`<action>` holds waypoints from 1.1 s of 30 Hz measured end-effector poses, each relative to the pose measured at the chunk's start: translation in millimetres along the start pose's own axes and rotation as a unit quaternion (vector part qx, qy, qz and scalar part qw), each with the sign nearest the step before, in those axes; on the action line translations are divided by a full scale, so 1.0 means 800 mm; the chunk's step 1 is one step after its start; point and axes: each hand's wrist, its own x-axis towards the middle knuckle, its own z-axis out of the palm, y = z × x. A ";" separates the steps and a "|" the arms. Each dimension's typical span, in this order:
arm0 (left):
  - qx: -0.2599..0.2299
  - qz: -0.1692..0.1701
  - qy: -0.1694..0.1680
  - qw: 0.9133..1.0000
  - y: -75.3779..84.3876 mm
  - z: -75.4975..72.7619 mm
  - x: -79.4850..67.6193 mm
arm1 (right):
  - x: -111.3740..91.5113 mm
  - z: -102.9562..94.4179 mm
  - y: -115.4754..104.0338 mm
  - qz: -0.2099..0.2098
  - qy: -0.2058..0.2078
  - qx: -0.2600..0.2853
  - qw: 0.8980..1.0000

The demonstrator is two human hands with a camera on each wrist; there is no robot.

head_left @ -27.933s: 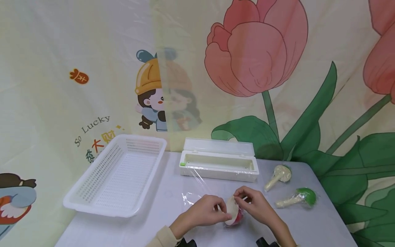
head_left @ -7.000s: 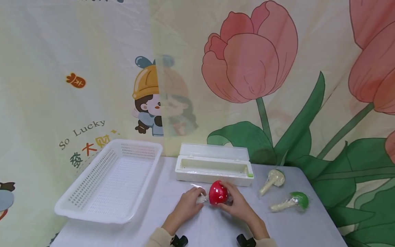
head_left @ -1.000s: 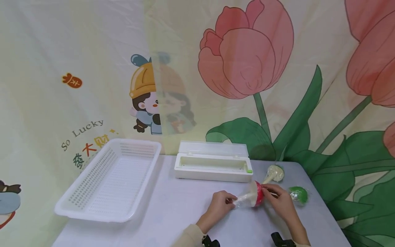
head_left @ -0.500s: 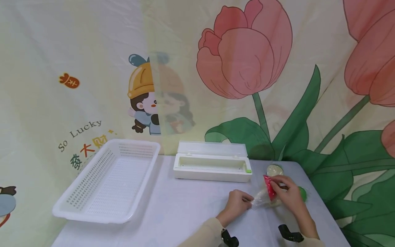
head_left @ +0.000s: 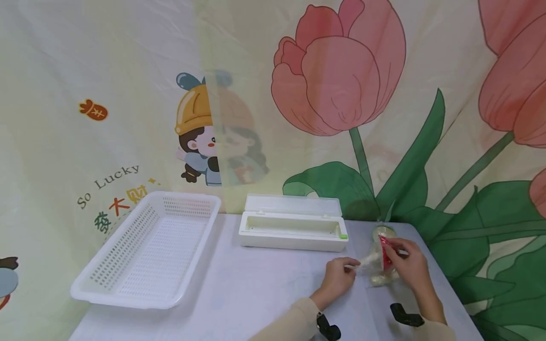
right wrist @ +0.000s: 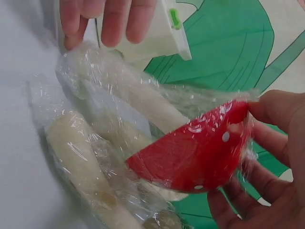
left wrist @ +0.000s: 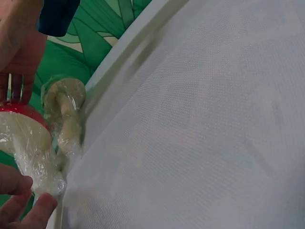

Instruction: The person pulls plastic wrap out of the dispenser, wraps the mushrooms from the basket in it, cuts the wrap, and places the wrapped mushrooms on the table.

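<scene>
A toy mushroom with a red, white-dotted cap (right wrist: 200, 152), wrapped in clear cling film, hangs tilted between both hands at the table's right side. My right hand (head_left: 411, 265) grips the cap with thumb and fingers. With thumb and fingertips my left hand (head_left: 339, 279) pinches the film at the stem end, as the left wrist view also shows. Just behind lies a pale wrapped mushroom (head_left: 386, 231), partly covered. Below the red cap shows the wrapped stem (head_left: 378, 280) of another mushroom, whose cap my right hand hides in the head view.
A white cling film dispenser (head_left: 294, 239) with its lid raised and a green slider stands at the back middle. A white perforated basket (head_left: 183, 289) sits at the left. The table's right edge lies close beyond my right hand, before a printed curtain (head_left: 239, 47).
Both hands have carried the red mushroom rightward to the other wrapped mushrooms, partly covering them. Since the oldest frame it has become wrapped, and the dispenser's green slider has gone from left to right.
</scene>
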 end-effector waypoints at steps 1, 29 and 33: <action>-0.002 0.002 -0.001 1.000 0.001 0.000 0.001 | 0.001 0.001 0.001 0.009 0.000 -0.003 1.000; 0.043 0.029 -0.095 0.994 -0.007 -0.102 -0.030 | -0.008 -0.014 0.006 0.026 -0.012 -0.042 0.999; 0.102 0.051 -0.069 0.991 -0.001 -0.144 -0.037 | -0.013 -0.014 -0.015 -0.026 0.018 -0.047 0.998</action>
